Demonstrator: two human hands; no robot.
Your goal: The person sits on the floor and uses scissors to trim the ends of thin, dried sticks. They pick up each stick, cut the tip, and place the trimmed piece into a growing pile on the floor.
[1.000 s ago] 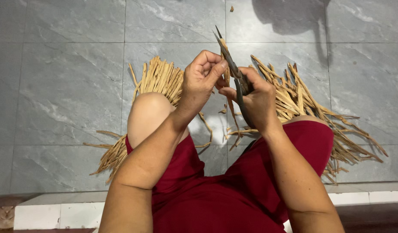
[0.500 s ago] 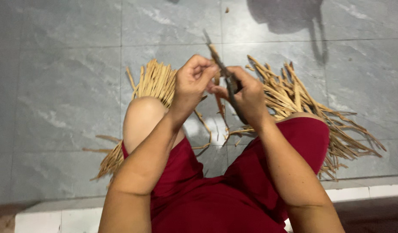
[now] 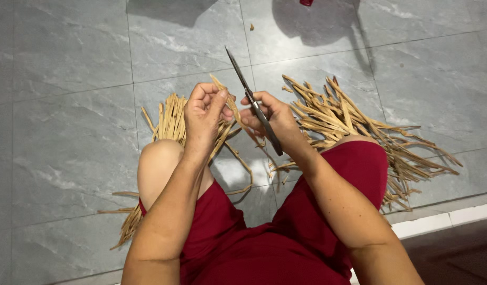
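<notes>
Above the knees, at the centre of the head view, the left hand has its grip clamped on a thin tan strip, thumb and fingers pinching it near its upper end; the strip runs slantwise down and to the right from that pinch, passing just beside the right hand; the right hand's grip is clamped around the handle of a dark knife, whose narrow blade points up and to the left, its tip clear above both hands; blade and strip cross between the two hands, though contact cannot be told; loose strips lie in a left pile and a larger right pile on the grey tiled floor; compared with half a second ago, both hands sit slightly lower and closer to the body, and the blade leans further left; the piles are unchanged.
</notes>
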